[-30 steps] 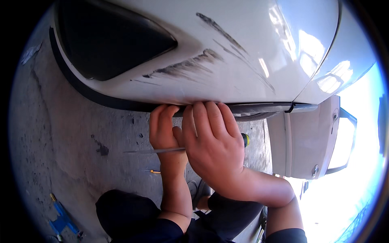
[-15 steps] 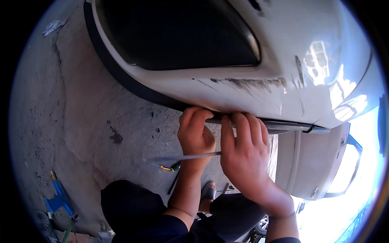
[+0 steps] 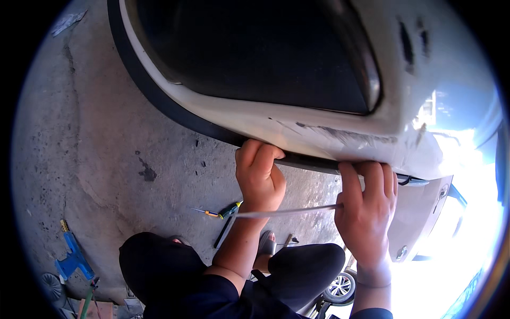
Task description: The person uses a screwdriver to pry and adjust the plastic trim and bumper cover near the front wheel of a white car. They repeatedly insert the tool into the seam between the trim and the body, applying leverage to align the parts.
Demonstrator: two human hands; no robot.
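Observation:
A scuffed white car bumper (image 3: 340, 119) fills the upper view, with a black trim strip (image 3: 175, 114) along its lower edge. My left hand (image 3: 262, 178) is closed on this trim, thumb and fingers curled at its edge. Further right, my right hand (image 3: 367, 204) presses its bent fingers against the bumper's lower edge. It also holds a thin, long grey rod (image 3: 289, 212), which sticks out leftward past my left forearm; its kind cannot be made out. The fingertips of both hands are partly hidden behind the edge.
On the concrete floor lie a yellow-handled screwdriver (image 3: 211, 213), a green-and-black handled tool (image 3: 231, 208) and a blue air gun (image 3: 73, 259). A cloth (image 3: 69, 22) lies at far left. Another car (image 3: 419, 218) stands at right, with a wheel (image 3: 340, 286) at lower right.
My right hand has slid right along the bumper's edge, carrying the grey rod with it. My left hand stays at nearly the same spot on the trim. The view has shifted slightly.

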